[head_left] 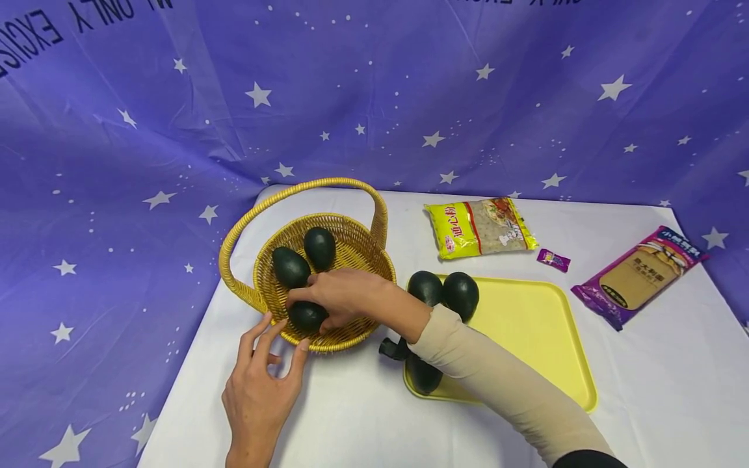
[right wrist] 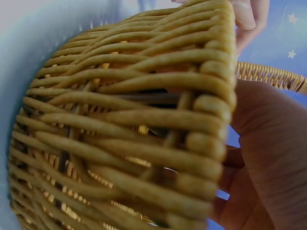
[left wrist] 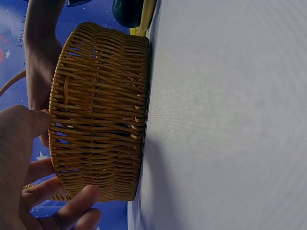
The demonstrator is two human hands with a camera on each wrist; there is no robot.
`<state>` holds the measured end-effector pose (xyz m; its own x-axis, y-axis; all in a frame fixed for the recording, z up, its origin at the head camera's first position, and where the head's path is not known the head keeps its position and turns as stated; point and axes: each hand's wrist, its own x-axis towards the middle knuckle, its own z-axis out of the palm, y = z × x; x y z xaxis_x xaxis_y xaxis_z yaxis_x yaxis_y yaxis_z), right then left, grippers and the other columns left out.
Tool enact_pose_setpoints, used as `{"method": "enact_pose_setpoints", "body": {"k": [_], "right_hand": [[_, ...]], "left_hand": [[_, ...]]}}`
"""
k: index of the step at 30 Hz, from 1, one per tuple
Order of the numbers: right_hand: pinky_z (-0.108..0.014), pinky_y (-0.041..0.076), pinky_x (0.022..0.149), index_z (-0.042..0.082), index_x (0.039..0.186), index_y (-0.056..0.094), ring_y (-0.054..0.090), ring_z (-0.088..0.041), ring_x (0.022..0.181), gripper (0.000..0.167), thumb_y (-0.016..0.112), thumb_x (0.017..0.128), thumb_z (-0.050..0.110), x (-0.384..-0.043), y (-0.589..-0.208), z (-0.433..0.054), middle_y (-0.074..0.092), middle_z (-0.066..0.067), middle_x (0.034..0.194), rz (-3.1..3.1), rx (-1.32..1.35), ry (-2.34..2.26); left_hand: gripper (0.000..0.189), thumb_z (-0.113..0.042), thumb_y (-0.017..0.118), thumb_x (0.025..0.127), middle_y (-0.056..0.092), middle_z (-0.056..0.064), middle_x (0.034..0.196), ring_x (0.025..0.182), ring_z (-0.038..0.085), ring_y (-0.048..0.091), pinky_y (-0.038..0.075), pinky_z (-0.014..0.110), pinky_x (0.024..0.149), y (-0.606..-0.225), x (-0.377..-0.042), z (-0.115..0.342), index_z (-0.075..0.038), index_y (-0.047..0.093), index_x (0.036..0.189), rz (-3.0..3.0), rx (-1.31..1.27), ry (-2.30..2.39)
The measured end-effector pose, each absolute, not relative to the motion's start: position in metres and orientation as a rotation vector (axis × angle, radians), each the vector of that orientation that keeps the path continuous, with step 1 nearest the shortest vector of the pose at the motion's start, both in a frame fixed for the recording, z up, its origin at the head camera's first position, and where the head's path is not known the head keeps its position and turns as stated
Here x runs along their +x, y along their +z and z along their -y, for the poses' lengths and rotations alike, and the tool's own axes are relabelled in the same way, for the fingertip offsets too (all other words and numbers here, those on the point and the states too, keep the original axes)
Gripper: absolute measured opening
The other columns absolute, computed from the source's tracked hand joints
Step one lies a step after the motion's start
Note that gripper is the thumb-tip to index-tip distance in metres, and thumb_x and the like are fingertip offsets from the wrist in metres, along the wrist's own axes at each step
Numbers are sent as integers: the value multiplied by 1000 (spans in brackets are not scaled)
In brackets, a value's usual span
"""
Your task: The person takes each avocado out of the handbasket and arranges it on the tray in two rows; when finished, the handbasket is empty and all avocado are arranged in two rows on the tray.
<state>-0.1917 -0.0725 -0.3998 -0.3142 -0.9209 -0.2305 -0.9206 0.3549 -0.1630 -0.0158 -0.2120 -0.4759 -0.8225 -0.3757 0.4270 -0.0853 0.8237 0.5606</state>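
Note:
Inside a yellow wicker basket (head_left: 383, 260) with a tall handle, my right hand (head_left: 342, 296) grips a dark green avocado (head_left: 307, 317), fingers and thumb curled round its sides. Two more avocados, one at the back (head_left: 320, 248) and one at the left (head_left: 290, 267), lie beside it in the basket. My left hand (head_left: 261, 383) is at the basket's near left side, fingers spread and loosely bent. In the left wrist view its thumb (left wrist: 36, 122) meets the rim. The basket wall (right wrist: 120, 120) hides most of the right fingers in the right wrist view.
A yellow tray (head_left: 526, 325) right of the basket bears several avocados (head_left: 461, 296) at its left side, partly behind my right forearm. Beyond it lie a yellow food packet (head_left: 480, 227), a small purple sachet (head_left: 552, 260) and a purple packet (head_left: 640, 276). A starry purple cloth (head_left: 374, 97) hangs behind.

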Motion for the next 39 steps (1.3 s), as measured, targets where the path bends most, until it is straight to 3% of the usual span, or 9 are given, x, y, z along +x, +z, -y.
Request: {"method": "enact_pose_setpoints", "body": {"k": [7,14,24,31,39], "right_hand": [[-38,60,97,37,150,52,74,-23,109,70,89,90,42,-190,-396,65,67,-5,138,-2348,-1611,-31],[-39,61,86,40,153,50,75,-24,95,73,88,91,44,-188,-393,53,64,-5,136,-2406,-1608,-73],[-36,60,82,38,154,50,72,-21,85,73,88,92,40,-185,-389,31,65,-5,127,-2477,-1638,-181],[-37,61,80,36,155,51,73,-22,91,72,88,92,38,-184,-391,18,66,-5,132,-2524,-1642,-229],[-35,60,76,35,152,55,66,-14,80,69,89,91,38,-182,-393,4,66,-3,120,-2573,-1646,-341]], "left_hand": [[50,-40,91,87,66,0,148,71,19,76,55,46,52,-475,-15,212,-19,77,130,2468,336,-723],[50,-41,90,88,66,-1,147,70,18,75,54,45,51,-474,-13,212,-19,77,130,2466,333,-701],[50,-40,91,87,66,0,147,70,18,75,55,46,52,-475,-14,212,-18,77,130,2458,323,-706],[50,-40,90,87,66,0,147,70,18,75,55,47,53,-475,-15,211,-18,77,130,2454,318,-710],[49,-40,90,88,66,0,148,70,18,75,56,48,54,-475,-15,211,-17,77,129,2463,324,-706]]}}
